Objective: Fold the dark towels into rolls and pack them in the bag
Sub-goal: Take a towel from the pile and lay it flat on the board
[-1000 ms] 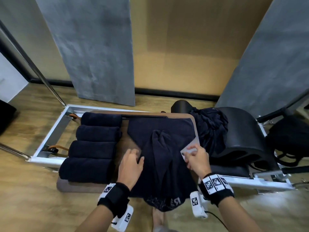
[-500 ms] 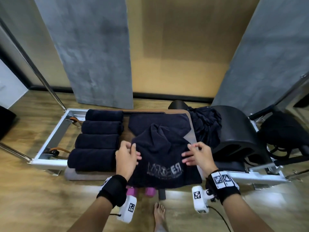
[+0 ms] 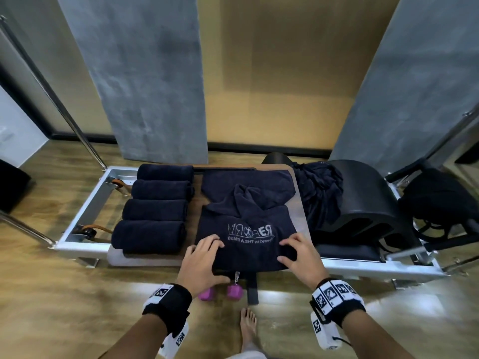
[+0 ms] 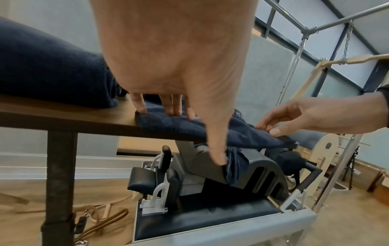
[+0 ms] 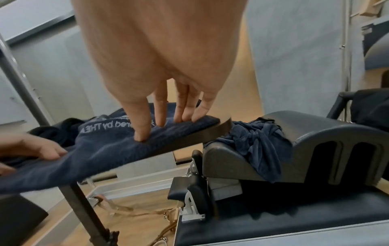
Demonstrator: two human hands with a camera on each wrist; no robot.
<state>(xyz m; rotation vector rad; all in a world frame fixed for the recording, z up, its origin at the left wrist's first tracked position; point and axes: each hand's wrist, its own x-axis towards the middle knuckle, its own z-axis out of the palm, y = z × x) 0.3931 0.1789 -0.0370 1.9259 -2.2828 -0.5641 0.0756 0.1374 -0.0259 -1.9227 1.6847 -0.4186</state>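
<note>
A dark towel (image 3: 246,229) with a pale logo lies folded on the brown table board (image 3: 299,216), its near edge overhanging the front. My left hand (image 3: 204,257) grips that near left edge, fingers (image 4: 172,106) on top and thumb under the overhang. My right hand (image 3: 298,255) presses its fingertips (image 5: 185,114) and thumb down on the towel's right side. Several rolled dark towels (image 3: 155,211) lie in a row to the left. A heap of unfolded dark towels (image 3: 318,195) drapes over the black barrel. The black bag (image 3: 438,200) sits at far right.
The board stands over a silver-framed exercise bed (image 3: 85,203) with a black arc barrel (image 3: 368,203) on its right. A pink dumbbell (image 3: 234,291) and my bare foot (image 3: 248,325) are on the wooden floor below the table's front edge. Metal poles rise at left.
The towel part that hung off the front has been folded up onto the board, logo now on top. Both hands have come back to its near edge.
</note>
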